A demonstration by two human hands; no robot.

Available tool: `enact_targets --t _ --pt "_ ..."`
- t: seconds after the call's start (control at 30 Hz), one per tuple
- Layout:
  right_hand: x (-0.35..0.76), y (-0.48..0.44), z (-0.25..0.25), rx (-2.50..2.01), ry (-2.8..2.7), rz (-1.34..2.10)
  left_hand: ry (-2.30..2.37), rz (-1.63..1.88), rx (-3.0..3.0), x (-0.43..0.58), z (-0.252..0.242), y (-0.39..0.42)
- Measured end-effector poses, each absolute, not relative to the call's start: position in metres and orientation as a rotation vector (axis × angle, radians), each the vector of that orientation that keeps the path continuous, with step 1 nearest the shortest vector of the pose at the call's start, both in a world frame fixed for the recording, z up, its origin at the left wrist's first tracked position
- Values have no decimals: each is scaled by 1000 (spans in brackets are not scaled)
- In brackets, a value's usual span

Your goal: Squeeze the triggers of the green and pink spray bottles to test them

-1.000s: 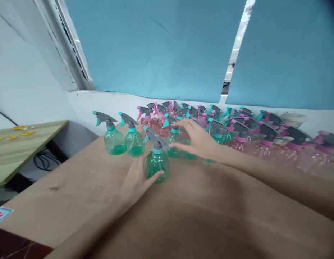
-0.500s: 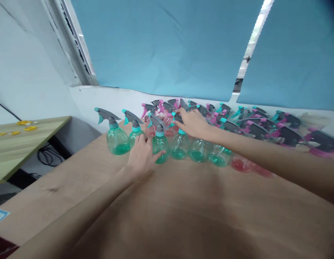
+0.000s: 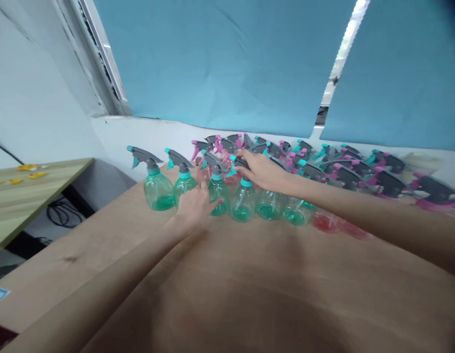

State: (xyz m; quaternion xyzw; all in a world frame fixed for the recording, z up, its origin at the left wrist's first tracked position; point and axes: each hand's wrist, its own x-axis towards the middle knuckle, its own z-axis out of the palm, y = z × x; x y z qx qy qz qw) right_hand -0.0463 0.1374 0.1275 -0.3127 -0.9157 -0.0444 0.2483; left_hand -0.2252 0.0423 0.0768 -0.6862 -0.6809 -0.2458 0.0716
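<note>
Green spray bottles with grey and turquoise trigger heads stand upright in a front row on the table. My left hand (image 3: 195, 205) is around the lower left side of the third green spray bottle (image 3: 217, 190), its thumb across the front and its other fingers partly hidden. Just left of that hand is the second green spray bottle (image 3: 183, 183), and the first green spray bottle (image 3: 159, 190) stands at the row's left end. My right hand (image 3: 266, 170) is closed on the trigger head of the fourth green spray bottle (image 3: 242, 201); the palm side is hidden.
Behind and right, many pink and turquoise trigger heads (image 3: 345, 174) crowd along the wall. Red-tinted bottles (image 3: 326, 221) continue the front row. A wooden tabletop (image 3: 249, 274) spreads in front. At left is another table (image 3: 39, 196) with yellow pieces (image 3: 36, 175). Blue blinds (image 3: 227, 68) cover the window.
The third bottle has shifted slightly back toward the wall with my left hand at it. The fourth bottle has come slightly forward and left under my right hand.
</note>
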Motion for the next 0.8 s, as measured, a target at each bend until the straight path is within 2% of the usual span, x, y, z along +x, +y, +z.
enact_targets --t 0.1,0.2,0.6,0.8 --pt "-42 128 127 -841 -2524 -71 -2134 -481 -1937 -220 79 34" --pt "-36 111 129 -818 -2521 -39 -2130 -419 -1946 -209 79 15" --pt "30 37 131 -853 -2497 164 -1830 -979 -2547 -131 46 -36" --pt "97 8 134 -928 -2475 400 -1745 -1098 -2825 -83 44 -46"
